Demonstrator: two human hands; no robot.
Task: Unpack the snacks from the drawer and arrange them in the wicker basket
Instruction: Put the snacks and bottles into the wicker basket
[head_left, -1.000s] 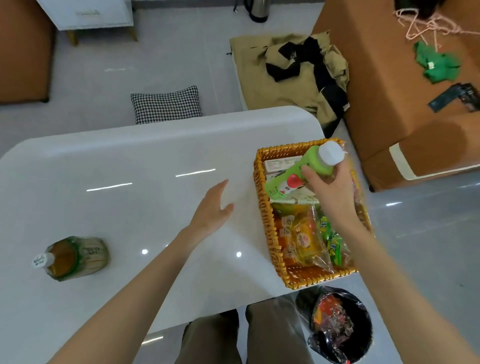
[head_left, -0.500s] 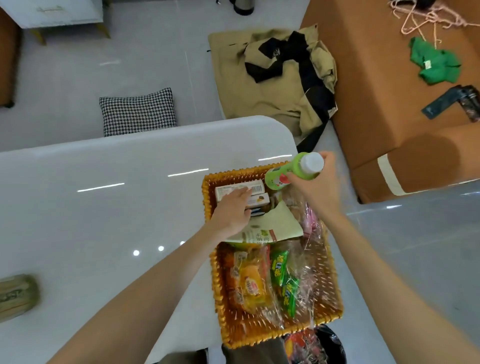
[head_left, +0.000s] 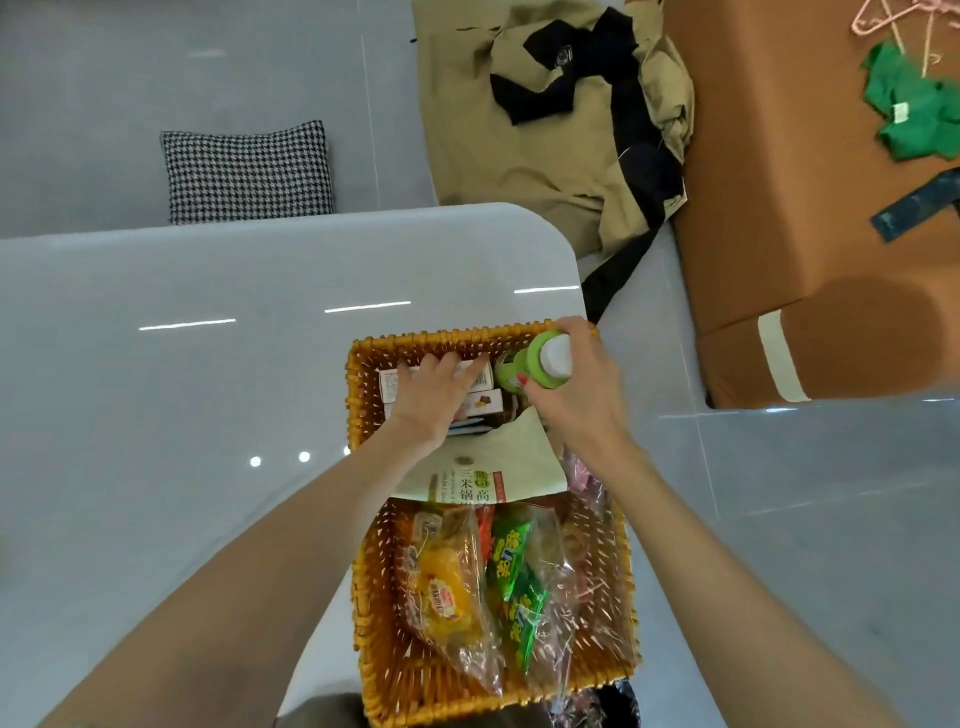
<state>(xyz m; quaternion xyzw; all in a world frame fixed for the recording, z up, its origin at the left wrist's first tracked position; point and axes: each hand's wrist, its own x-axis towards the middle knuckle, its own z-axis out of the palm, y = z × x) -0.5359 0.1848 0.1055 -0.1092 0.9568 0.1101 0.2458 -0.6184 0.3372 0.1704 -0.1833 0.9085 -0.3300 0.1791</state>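
1. Wicker basket (head_left: 447, 339) at the counter's (head_left: 182, 415) right edge.
2. Inside: small boxes (head_left: 483, 404) far end, pale green pouch (head_left: 498, 467) middle, clear-wrapped snacks (head_left: 447, 592) near end.
3. Left hand (head_left: 431, 395) flat, fingers straight, on the boxes.
4. Right hand (head_left: 576, 400) gripping green bottle (head_left: 524, 366) at the far right corner.

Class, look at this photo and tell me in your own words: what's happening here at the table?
A person is filling a wicker basket on a white table. The right hand grips a green bottle with a white cap at the basket's far right corner. The left hand rests flat on the small boxes at the far end. A pale green packet and clear-wrapped snacks already lie inside.
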